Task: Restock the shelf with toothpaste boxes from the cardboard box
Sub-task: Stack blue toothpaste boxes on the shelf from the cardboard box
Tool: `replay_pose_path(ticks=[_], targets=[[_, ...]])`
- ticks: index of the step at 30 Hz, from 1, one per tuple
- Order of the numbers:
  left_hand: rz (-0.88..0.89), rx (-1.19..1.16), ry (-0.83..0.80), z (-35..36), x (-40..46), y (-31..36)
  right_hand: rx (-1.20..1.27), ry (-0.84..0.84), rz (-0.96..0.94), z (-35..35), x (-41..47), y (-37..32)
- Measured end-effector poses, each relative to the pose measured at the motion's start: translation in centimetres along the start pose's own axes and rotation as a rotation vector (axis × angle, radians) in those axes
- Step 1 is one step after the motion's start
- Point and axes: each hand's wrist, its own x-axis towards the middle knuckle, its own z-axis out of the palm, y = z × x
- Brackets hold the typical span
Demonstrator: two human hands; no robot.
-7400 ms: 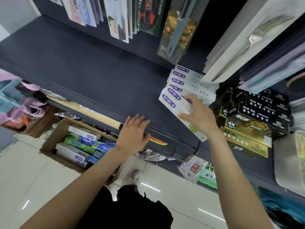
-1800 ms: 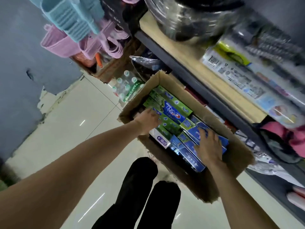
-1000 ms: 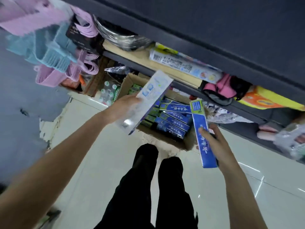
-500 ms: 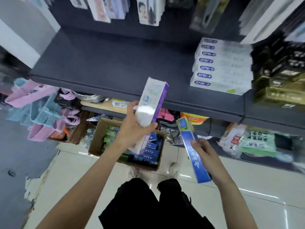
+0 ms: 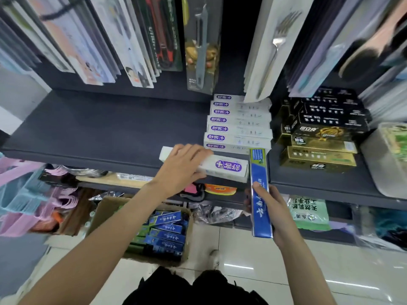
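My left hand (image 5: 184, 165) grips a white toothpaste box with a purple logo (image 5: 224, 167), lying flat at the front edge of the dark shelf (image 5: 99, 130), just in front of a row of several matching white boxes (image 5: 239, 124). My right hand (image 5: 272, 212) holds a blue toothpaste box (image 5: 259, 192) upright in front of the shelf edge, its top reaching the white row. On the floor below stands the open cardboard box (image 5: 103, 208) with several blue and green toothpaste boxes (image 5: 166, 231) inside.
Black and gold boxes (image 5: 319, 137) are stacked right of the white row. Hanging packaged utensils (image 5: 201, 42) and cards fill the wall above the shelf. Pink and blue hangers (image 5: 24, 194) hang at the left. A green packet (image 5: 309, 211) lies on the lower shelf. A pale tub (image 5: 387, 159) sits far right.
My left hand has carried the white box up from mid-air and laid it flat at the shelf's front edge. The right hand has raised the blue box toward the shelf.
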Motion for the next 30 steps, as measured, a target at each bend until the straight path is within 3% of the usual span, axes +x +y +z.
replay_pose_path(ticks=[3, 6, 12, 19, 26, 30], targets=[[-0.087, -0.045, -0.123, 0.4, 0.8, 0.6, 0.031, 0.013, 0.000, -0.9, 0.7, -0.2], [-0.376, -0.345, -0.229, 0.5, 1.2, 1.3, 0.054, 0.010, -0.005, -1.2, 1.4, -0.3], [-0.598, -0.562, -0.219, 1.0, 0.7, 2.1, 0.021, 0.028, 0.015, -1.2, 2.7, 0.2], [-1.101, -0.882, -0.173, 1.3, -0.3, 1.6, -0.012, 0.039, 0.032, -2.0, 4.0, 0.7], [-1.186, -1.208, -0.302, 4.9, 7.4, 3.9, -0.003, 0.053, -0.042, -3.7, 4.4, -0.7], [-1.234, -1.451, -0.248, 6.4, 10.1, 5.8, -0.006, 0.101, -0.073, -5.3, 4.0, -1.3]])
